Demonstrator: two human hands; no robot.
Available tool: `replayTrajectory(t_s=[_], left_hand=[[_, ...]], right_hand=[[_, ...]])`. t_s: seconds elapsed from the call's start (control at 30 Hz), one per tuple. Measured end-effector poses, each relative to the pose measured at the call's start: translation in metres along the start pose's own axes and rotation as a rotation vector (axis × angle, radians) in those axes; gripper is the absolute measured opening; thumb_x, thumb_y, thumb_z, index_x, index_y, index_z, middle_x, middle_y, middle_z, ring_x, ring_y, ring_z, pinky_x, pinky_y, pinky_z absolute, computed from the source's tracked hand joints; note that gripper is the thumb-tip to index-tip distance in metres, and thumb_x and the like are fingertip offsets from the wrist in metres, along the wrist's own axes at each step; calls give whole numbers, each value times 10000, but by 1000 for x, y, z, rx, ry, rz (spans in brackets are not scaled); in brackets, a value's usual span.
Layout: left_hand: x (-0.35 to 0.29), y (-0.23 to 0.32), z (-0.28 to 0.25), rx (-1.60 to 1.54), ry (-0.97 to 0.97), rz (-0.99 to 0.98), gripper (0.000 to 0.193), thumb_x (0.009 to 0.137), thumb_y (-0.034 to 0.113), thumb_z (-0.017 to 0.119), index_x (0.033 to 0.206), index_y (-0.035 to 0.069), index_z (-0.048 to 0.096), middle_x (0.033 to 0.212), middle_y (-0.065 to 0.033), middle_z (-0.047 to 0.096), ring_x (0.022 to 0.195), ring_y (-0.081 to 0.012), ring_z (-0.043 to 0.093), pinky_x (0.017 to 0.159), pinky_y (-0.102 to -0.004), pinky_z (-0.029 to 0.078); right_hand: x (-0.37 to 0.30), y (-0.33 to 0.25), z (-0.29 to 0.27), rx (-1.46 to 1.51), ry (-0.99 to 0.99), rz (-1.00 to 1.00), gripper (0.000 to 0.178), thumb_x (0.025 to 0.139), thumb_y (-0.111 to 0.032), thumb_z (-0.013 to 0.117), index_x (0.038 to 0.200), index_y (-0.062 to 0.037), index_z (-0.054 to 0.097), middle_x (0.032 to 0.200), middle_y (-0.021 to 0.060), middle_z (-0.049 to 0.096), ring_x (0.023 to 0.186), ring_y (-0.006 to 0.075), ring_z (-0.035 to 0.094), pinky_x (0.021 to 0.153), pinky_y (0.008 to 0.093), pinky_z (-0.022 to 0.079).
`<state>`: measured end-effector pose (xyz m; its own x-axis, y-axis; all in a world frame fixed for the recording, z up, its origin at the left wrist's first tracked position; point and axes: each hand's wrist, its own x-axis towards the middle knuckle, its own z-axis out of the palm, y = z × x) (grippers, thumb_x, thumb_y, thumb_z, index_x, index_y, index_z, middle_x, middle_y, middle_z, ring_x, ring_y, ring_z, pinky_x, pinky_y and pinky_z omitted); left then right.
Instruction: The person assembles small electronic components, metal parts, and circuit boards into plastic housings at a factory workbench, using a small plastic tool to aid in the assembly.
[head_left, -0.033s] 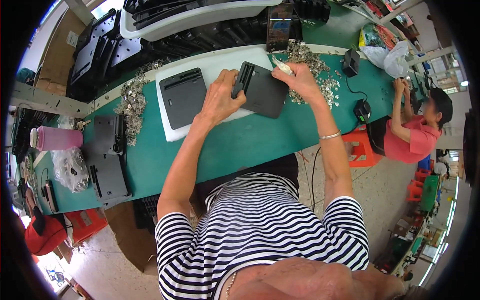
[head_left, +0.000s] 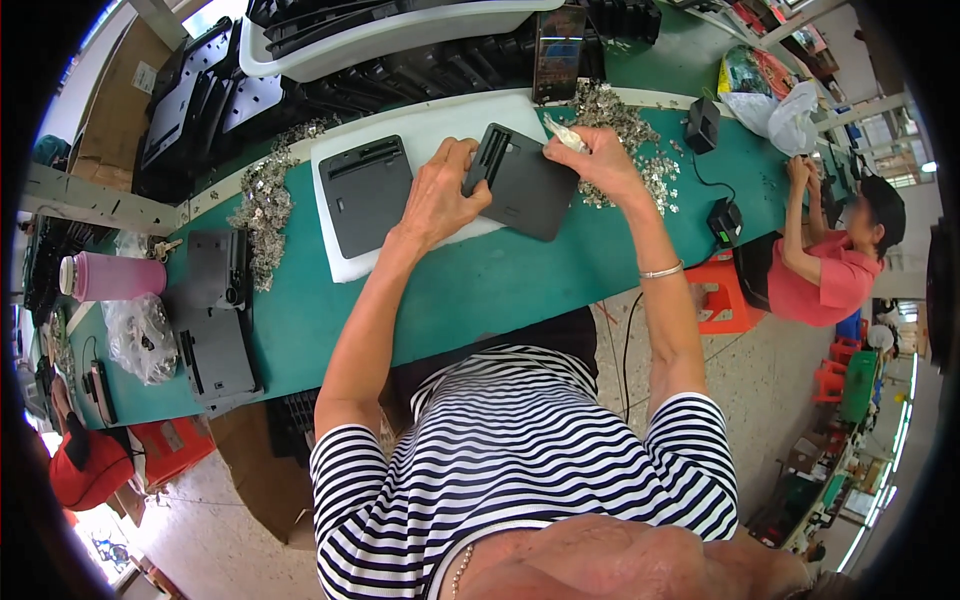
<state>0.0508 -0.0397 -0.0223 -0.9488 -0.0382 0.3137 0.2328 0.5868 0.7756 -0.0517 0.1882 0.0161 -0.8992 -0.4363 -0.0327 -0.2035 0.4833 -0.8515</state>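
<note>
My left hand grips the left edge of a dark grey plastic panel, thumb on the near side and fingers by its long slot. The panel lies slanted, partly over a white foam sheet. In my right hand, a small crumpled whitish pouch with a pointed tip is pinched at the panel's far right corner. What it contains I cannot make out. A second dark panel, also slotted, rests flat on the foam to the left of my left hand.
Small metal pieces lie heaped right and left of the foam. Behind stand black plastic parts and a white tub. On the left are a pink bottle and more panels. A co-worker sits at right.
The slanted panel's near edge has shifted very slightly toward me. Both hands keep almost the same places.
</note>
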Motion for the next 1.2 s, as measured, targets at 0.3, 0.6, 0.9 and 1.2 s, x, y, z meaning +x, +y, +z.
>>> replayTrajectory(t_s=[0.3, 0.6, 0.9, 1.2], left_hand=[[1, -8, -7, -5, 160, 55, 401, 783, 62, 705, 1168, 32, 600, 990, -128, 644, 708, -274, 617, 627, -374, 507], [5, -22, 6, -11, 240, -25, 338, 823, 48, 682, 1151, -14, 634, 1088, -168, 611, 777, -289, 640, 689, -376, 537], [4, -29, 10, 39, 220, -25, 241, 841, 77, 660, 1065, -11, 677, 1113, -163, 628, 954, -328, 632, 789, -384, 530], [5, -33, 10, 149, 200, 28, 248, 869, 68, 647, 1107, 14, 691, 1145, -156, 637, 946, -287, 648, 765, -338, 552]], right_hand=[[-10, -1, -2, 258, -292, 303, 160, 856, -209, 757, 855, -61, 696, 629, -83, 512, 488, 1, 351, 411, 209, 245], [-13, 7, 29, -260, -24, 121, 382, 826, -343, 667, 844, 39, 668, 662, 176, 637, 639, 292, 649, 648, 417, 504], [-19, 1, 41, -572, 184, -272, 291, 909, -304, 631, 916, -14, 605, 745, 173, 665, 652, 385, 651, 573, 457, 515], [5, 2, 41, -778, 234, -635, 231, 881, -227, 682, 754, -57, 592, 690, 106, 545, 556, 295, 616, 487, 374, 488]])
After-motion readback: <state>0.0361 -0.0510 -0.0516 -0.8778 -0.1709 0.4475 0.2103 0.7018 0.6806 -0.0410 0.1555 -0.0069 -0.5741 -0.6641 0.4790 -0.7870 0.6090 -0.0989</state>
